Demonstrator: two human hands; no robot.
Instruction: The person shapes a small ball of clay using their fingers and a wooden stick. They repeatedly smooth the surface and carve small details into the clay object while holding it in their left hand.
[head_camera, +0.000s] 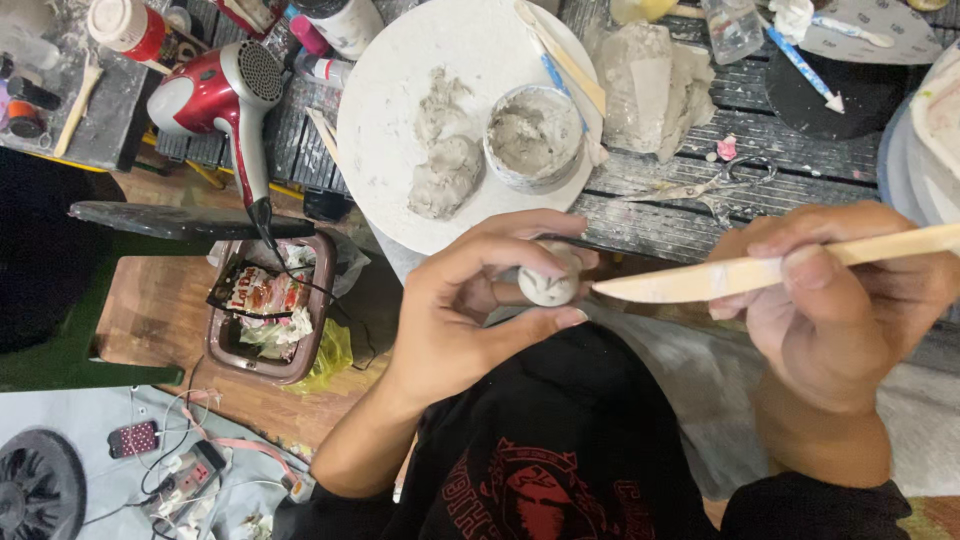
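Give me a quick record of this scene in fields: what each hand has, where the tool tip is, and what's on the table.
left hand: grips a small pale clay ball in its fingertips
right hand: holds a flat wooden modelling knife
tool tip: at the ball's right side; contact not clear
table: round white board with grey clay lumps and a small tub; scissors; red hair dryer

Dark slatted desk, paint-spattered, spans the top. Below its left end: brown wooden floor, with a brown bin standing on it. Left of the bin, a dark green stool. Light even, indoor.
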